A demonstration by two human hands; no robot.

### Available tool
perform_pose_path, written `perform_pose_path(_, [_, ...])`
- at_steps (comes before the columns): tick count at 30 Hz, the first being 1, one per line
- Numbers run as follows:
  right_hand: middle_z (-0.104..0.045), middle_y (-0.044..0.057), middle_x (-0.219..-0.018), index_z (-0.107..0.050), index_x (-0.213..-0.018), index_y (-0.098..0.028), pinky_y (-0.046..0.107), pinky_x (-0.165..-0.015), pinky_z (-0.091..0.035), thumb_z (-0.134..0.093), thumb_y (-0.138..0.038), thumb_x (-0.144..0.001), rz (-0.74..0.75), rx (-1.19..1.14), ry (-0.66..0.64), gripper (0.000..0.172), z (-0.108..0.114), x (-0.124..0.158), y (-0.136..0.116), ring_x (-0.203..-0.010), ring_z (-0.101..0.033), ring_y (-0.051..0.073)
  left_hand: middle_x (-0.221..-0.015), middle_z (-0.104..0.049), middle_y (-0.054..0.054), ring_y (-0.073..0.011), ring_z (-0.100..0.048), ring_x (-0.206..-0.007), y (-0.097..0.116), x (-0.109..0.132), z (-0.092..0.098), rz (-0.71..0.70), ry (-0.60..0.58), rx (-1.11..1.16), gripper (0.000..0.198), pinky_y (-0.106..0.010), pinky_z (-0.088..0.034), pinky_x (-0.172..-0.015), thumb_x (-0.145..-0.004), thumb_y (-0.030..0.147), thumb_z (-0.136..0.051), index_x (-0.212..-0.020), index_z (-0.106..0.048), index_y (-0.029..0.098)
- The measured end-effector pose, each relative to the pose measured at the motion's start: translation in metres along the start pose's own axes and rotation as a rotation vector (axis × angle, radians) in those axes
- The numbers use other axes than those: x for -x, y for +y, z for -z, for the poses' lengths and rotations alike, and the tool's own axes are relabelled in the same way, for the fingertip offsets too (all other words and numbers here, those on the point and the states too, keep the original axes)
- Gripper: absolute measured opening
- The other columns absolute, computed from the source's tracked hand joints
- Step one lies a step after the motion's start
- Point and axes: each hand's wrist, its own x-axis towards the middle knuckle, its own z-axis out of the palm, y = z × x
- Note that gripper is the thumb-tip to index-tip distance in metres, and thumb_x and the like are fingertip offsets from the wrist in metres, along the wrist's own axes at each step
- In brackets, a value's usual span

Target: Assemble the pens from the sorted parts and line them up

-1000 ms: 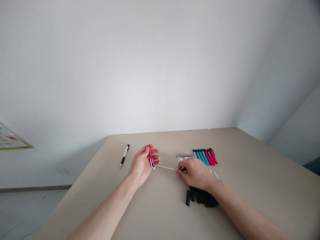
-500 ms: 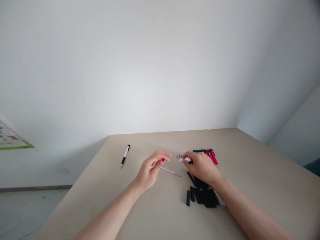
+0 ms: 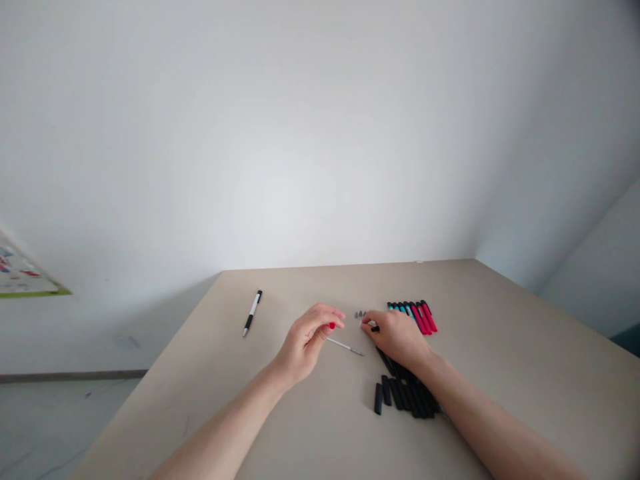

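Observation:
My left hand [image 3: 306, 341] is curled over a pink pen barrel, of which only the red end [image 3: 331, 325] shows between my fingers. A thin white refill [image 3: 345, 347] sticks out of the barrel toward the right, its tip low over the table. My right hand [image 3: 396, 337] is closed in a pinch beside a row of small grey pen tips [image 3: 361, 314], holding something small and dark that I cannot make out. The hands are a short gap apart.
Teal and pink pen barrels [image 3: 414, 315] lie in a row behind my right hand. Several black grip sleeves [image 3: 400, 392] lie under my right wrist. A black-and-white pen [image 3: 251, 312] rests at the left on the beige table [image 3: 500, 373].
My right hand let go of the refill's end and moved back to the row of grey tips. My left hand turned over, hiding most of the pink barrel.

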Motion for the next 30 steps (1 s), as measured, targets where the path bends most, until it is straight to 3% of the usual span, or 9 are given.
perform_pose_path(8, [-0.073, 0.007, -0.075, -0.072, -0.096, -0.025, 0.029, -0.064, -0.047, -0.055, -0.035, -0.085, -0.020, -0.014, -0.009, 0.022, 0.001, 0.000, -0.003, -0.075, -0.068, 0.024, -0.101, -0.062, -0.011, -0.0203, -0.057, -0.099, -0.002, 0.000, -0.001, -0.005, -0.001, -0.045, 0.024, -0.031, -0.044, -0.087, -0.095, 0.030, -0.043, -0.093, -0.064, 0.018])
perform_pose_path(17, [-0.074, 0.007, -0.079, -0.072, -0.093, -0.025, 0.028, -0.064, -0.047, -0.053, -0.032, -0.087, -0.002, -0.012, -0.028, 0.022, 0.003, -0.001, -0.007, -0.078, -0.068, 0.024, -0.091, -0.062, -0.008, -0.0184, -0.055, -0.090, -0.008, 0.000, 0.000, 0.012, 0.029, -0.358, 0.022, -0.028, -0.043, -0.082, -0.095, 0.024, -0.041, -0.096, -0.062, 0.017])
perform_pose_path(25, [-0.068, 0.002, -0.060, -0.069, -0.091, -0.021, 0.022, -0.055, -0.040, -0.051, -0.031, -0.088, 0.252, -0.192, 0.072, 0.021, 0.005, 0.004, -0.021, -0.056, -0.063, 0.015, -0.089, -0.063, -0.007, -0.0194, -0.055, -0.087, -0.007, 0.001, 0.000, 0.070, -0.076, -0.553, 0.024, -0.030, -0.043, -0.079, -0.094, 0.021, -0.040, -0.094, -0.064, 0.018])
perform_pose_path(30, [-0.066, 0.001, -0.056, -0.069, -0.089, -0.019, 0.022, -0.053, -0.035, -0.056, -0.025, -0.083, 0.334, -0.166, 0.104, 0.015, 0.004, 0.008, -0.029, -0.054, -0.062, 0.017, -0.075, -0.063, -0.003, -0.0173, -0.055, -0.076, 0.000, 0.001, -0.005, 0.138, -0.089, -0.557, 0.016, -0.026, -0.042, -0.069, -0.087, 0.028, -0.054, -0.076, -0.062, 0.018])
